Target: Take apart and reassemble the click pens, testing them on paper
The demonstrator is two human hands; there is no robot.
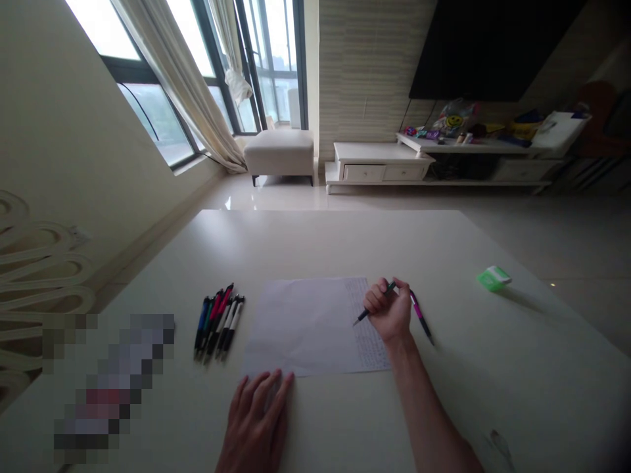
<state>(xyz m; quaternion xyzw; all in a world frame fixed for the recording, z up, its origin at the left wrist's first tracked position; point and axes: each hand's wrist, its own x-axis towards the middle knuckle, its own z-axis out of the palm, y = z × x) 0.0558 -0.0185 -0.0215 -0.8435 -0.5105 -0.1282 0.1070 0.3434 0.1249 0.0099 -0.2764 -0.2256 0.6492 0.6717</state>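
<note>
My right hand (392, 312) grips a dark pen (363, 315), its tip pointing down and left over the right part of a white sheet of paper (305, 322). Rows of small handwriting run along the sheet's right side. My left hand (259, 410) lies flat with fingers stretched out, the fingertips at the paper's near left edge. Just right of my right hand, a purple and black pen (422, 316) rests on the table, its upper end partly hidden by the hand. Left of the paper lies a bunch of pens (217, 325) in blue, green, red and white, with black grips.
A green and white box-like item (494, 278) sits at the table's right. A pixelated object (113, 381) lies at the left edge. Beyond the white table (325, 240) stand an ottoman (279, 152) and a low TV cabinet (379, 163).
</note>
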